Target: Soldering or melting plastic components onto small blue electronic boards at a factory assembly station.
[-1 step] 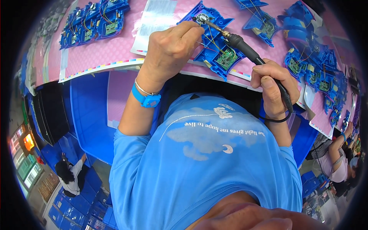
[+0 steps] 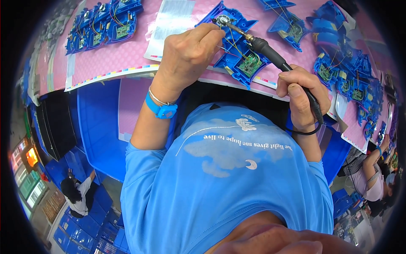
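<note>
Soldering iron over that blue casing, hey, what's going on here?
A person grips the soldering iron in the right hand, its tip at a round part in an open blue casing. The left hand is close beside that part; what its fingers hold, if anything, is hidden. Thin wires and a green circuit board show in the casing. More blue casings lie to the left and right on the pink-covered table.

1. worktable (image 2: 110, 59) here has a pink textured cover.
2. big blue bin (image 2: 99, 131) sits below its edge.
3. orange light (image 2: 31, 157) glowing off left, greenish panes (image 2: 35, 191) near it, blurry.
4. grey floor (image 2: 112, 186), blue crates (image 2: 69, 224) over there.
</note>
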A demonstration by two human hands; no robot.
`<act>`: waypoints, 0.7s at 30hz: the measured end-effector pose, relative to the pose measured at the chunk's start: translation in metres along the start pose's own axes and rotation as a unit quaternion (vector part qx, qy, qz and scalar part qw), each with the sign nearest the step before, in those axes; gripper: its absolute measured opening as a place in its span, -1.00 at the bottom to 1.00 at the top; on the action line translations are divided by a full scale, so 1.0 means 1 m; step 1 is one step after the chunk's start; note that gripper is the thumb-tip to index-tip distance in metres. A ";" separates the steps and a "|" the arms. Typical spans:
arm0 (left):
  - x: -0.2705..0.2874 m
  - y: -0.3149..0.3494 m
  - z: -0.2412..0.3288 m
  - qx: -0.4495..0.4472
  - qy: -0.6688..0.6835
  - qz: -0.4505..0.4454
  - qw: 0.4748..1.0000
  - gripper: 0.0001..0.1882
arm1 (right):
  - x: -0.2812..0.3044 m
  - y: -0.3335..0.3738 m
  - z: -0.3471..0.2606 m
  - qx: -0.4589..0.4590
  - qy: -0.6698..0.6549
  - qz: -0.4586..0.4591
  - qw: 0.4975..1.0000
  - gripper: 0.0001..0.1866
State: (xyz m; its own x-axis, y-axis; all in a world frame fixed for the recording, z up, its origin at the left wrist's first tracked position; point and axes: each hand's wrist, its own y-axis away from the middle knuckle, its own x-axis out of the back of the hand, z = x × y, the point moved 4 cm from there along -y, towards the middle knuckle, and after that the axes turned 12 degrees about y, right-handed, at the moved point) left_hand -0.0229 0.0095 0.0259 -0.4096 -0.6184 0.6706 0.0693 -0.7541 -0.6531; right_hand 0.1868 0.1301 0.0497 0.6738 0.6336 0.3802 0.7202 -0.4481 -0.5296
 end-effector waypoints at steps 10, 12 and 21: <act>-0.002 0.001 -0.004 0.009 0.033 0.001 0.999 -0.73 | 0.003 0.004 0.001 -0.017 0.009 0.008 1.000 -0.80; -0.002 0.001 -0.004 0.013 0.037 0.001 0.999 -0.73 | 0.003 0.004 0.001 -0.020 0.009 0.009 1.000 -0.80; 0.019 0.004 -0.001 0.051 0.113 0.020 0.992 -0.74 | 0.012 0.011 0.000 -0.026 0.020 0.001 0.999 -0.73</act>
State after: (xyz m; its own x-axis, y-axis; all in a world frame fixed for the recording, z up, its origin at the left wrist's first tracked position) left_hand -0.0308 -0.0048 0.0355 -0.5970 -0.5921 0.5413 0.1762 -0.7550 -0.6316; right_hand 0.2024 0.1331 0.0484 0.6810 0.6073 0.4090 0.7252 -0.4823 -0.4913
